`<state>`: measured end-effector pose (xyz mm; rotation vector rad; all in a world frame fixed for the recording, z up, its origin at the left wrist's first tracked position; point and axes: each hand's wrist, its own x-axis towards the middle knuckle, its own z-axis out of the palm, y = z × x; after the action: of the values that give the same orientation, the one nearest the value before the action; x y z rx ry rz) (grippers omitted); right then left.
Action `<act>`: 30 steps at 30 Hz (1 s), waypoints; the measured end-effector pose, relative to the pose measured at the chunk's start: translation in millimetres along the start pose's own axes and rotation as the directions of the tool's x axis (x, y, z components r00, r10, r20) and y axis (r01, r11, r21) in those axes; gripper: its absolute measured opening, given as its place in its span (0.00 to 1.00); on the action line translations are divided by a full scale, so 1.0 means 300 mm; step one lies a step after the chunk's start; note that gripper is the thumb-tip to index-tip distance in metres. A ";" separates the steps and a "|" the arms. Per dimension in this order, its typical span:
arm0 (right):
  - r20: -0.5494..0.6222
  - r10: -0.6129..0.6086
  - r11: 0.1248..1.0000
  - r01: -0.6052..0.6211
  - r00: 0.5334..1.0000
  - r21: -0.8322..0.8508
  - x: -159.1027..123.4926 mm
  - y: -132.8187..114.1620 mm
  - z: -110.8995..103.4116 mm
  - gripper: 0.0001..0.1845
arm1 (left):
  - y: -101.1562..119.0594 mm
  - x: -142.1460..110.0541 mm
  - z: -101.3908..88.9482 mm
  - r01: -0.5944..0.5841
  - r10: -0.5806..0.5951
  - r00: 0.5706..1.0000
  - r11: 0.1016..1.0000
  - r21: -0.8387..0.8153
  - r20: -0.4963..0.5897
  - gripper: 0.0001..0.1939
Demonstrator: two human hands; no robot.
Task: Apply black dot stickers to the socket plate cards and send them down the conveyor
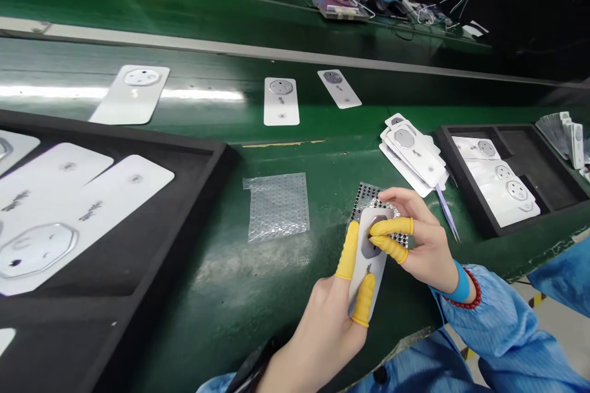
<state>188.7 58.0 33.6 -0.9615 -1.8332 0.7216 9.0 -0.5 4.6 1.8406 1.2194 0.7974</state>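
- Two bare hands work over a green table (221,325), and their fingers wear yellow finger cots (348,252).
- The left hand (318,344) has a firm grip on a white card (366,285), with one covered finger on each side.
- The right hand (421,245), with a blue cuff and a red bead bracelet, grasps the same card. Two covered fingers sit on its gray eight-sided patch (372,239).
- The card is over a dotted black sheet (375,198), near the table's front edge.
- Soft, even pushing on the patch looks best, with the card kept steady.
- Close by lie a bubble wrap bag (276,206) and a stack of white cards (410,153).
- Black foam trays (115,130) and (483,129) sit on both sides.
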 end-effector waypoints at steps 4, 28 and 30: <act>-0.080 0.133 0.990 -0.130 0.988 0.046 -0.005 -0.011 0.006 0.05 | 0.011 0.005 -0.011 -0.130 0.137 0.989 0.985 0.117 -0.052 0.13; 0.363 0.467 0.713 -0.586 0.806 0.385 0.015 0.070 -0.046 0.25 | -0.060 -0.002 0.017 0.329 -0.329 0.943 0.896 -0.297 0.053 0.21; 0.335 0.497 0.732 -0.594 0.800 0.333 0.006 0.071 -0.019 0.24 | -0.083 0.000 0.025 0.349 -0.357 0.933 0.873 -0.340 0.040 0.26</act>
<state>200.1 71.1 19.9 -1.1695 -1.4602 1.5902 3.9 3.6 -20.7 1.2814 1.2917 0.7675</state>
